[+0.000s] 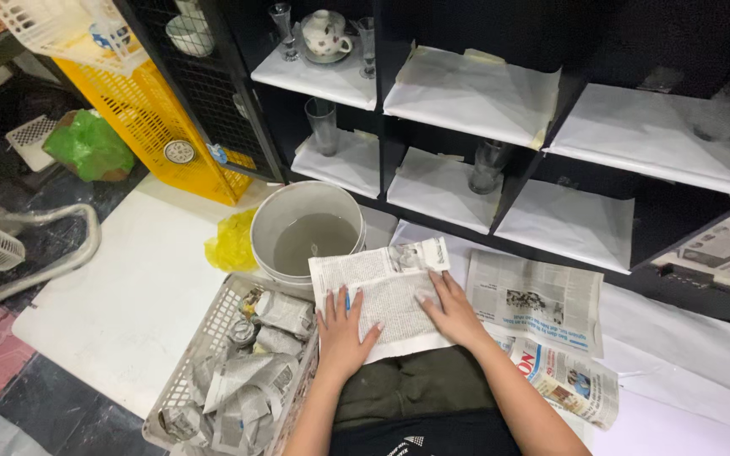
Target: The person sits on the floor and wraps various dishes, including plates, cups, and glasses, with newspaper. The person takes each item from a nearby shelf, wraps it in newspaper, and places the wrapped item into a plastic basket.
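Newspaper sheet (386,297) lies spread over the person's lap, its long axis running from the lower right up to the left, with the far edge reaching toward a white bucket (306,232) of cloudy water. Both hands press flat on it with fingers spread, gripping nothing: the left hand (342,331) rests on the near left part of the sheet, fingers pointing away from the body, and the right hand (449,311) lies on the right part, fingers angled up and to the left. Both forearms come up from the bottom edge of the view and converge on the sheet. More folded newspapers (542,325) lie just right of the lap on white floor covering (128,295). A white plastic basket (234,371) at the left knee holds objects wrapped in newspaper. Ahead stands a black shelf unit (483,127) with white paper lining its compartments, and a few clear glasses (323,125) and a spotted teapot (326,34) stand on its left shelves. A yellow crate (162,118) leans at the far left.
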